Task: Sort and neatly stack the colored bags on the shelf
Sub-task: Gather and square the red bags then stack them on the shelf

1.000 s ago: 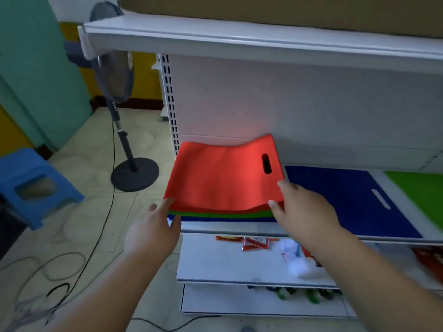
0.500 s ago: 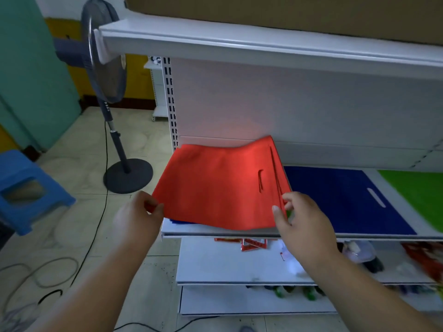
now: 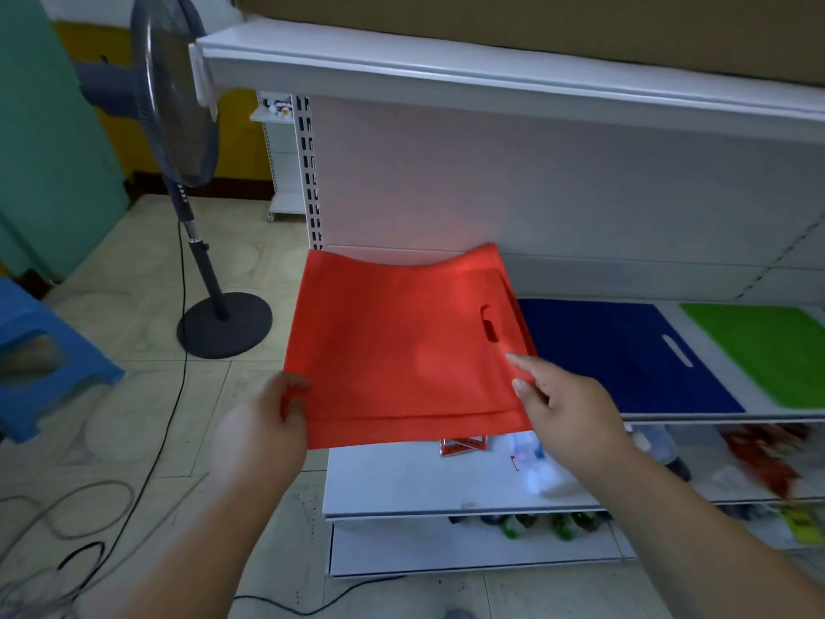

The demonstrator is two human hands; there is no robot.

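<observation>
Pinching red bag (image 3: 402,350) corners, left hand (image 3: 263,435) near-left, right hand (image 3: 567,408) near-right

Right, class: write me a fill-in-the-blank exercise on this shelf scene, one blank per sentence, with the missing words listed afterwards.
1. Both hands grip a bag coloured ____.
2. The left hand pinches the red bag at its near-left ____.
3. Directly right of the red bag lies a bag coloured ____.
4. On the floor left of the shelf stands a pedestal ____.

Missing words: red; corner; blue; fan
</observation>
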